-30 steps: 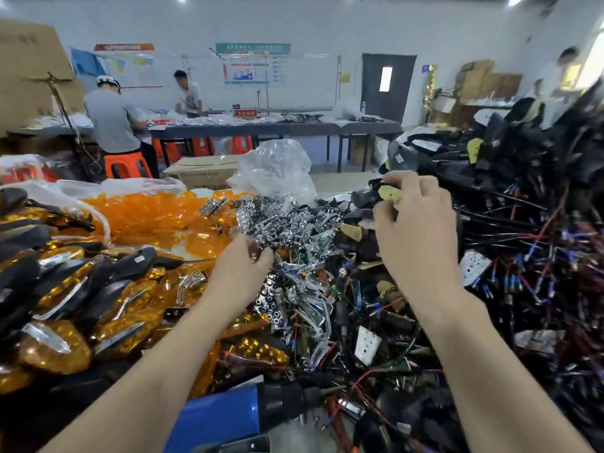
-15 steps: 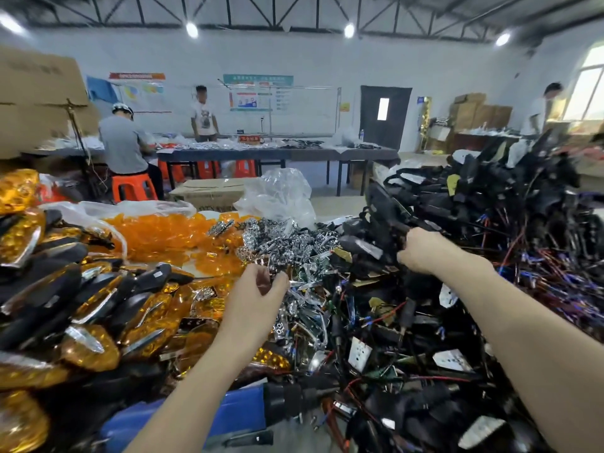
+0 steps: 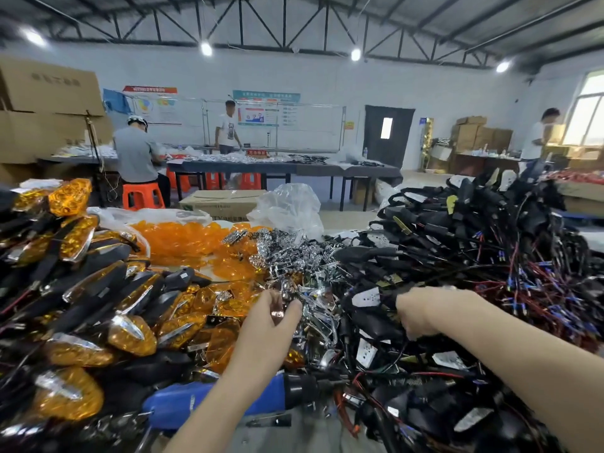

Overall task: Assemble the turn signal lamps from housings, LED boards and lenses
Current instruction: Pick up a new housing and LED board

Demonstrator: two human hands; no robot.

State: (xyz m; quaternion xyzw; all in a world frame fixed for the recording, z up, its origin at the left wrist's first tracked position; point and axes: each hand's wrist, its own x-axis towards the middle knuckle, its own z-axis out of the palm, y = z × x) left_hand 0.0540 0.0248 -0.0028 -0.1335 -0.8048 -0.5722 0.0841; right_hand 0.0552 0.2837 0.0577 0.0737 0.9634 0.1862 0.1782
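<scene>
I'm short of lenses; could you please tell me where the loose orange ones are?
Head view, left of centre: the loose orange lenses lie behind the assembled lamps, left of the chrome parts.

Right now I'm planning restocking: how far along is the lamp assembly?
Done: many finished lamps piled at left. In hand: the left hand pinches a chrome piece, the right hand grips a housing. Left to do: big heaps of housings, chrome parts and loose lenses.
</scene>
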